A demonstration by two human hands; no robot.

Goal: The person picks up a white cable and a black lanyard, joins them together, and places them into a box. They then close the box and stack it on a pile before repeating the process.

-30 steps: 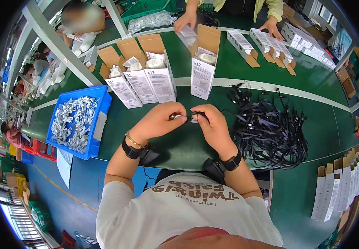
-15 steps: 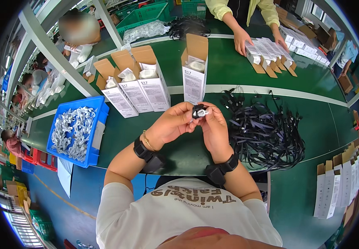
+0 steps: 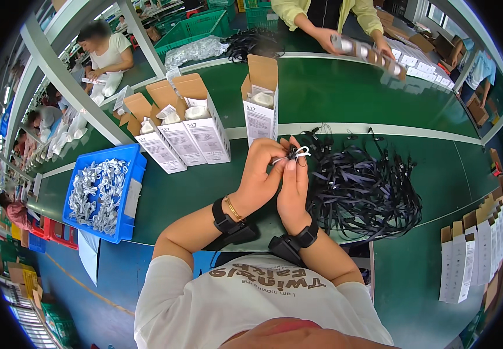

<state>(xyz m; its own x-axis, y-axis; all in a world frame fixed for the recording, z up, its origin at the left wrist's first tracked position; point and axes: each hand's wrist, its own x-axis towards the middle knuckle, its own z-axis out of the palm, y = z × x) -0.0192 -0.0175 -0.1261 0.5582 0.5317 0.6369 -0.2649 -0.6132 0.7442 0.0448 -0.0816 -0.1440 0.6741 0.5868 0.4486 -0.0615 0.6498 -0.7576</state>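
My left hand [image 3: 261, 168] and my right hand [image 3: 293, 189] meet over the near bench, both closed on one small bundle. A white looped cable [image 3: 303, 152] sticks out at the top right of the fingertips. Pressed against it between the fingers is a black cord piece [image 3: 291, 155], mostly hidden; its kind cannot be made out. Close to my right hand lies a heap of black lanyards [image 3: 368, 186]. Beyond my left hand a tall white carton [image 3: 261, 122] stands upright, its brown flap raised and a white packed item in its top.
Three similar open cartons [image 3: 184, 136] stand to the left. A blue bin [image 3: 124, 218] of coiled white cables sits at the bench's left edge. Across the bench a co-worker's hands [image 3: 327, 41] hold several cartons. More cartons [image 3: 458, 267] stand at the right.
The white loop now points out to the right from my fingertips, and my wrists have come closer together. Across the bench, the co-worker has lifted the cartons off the green surface.
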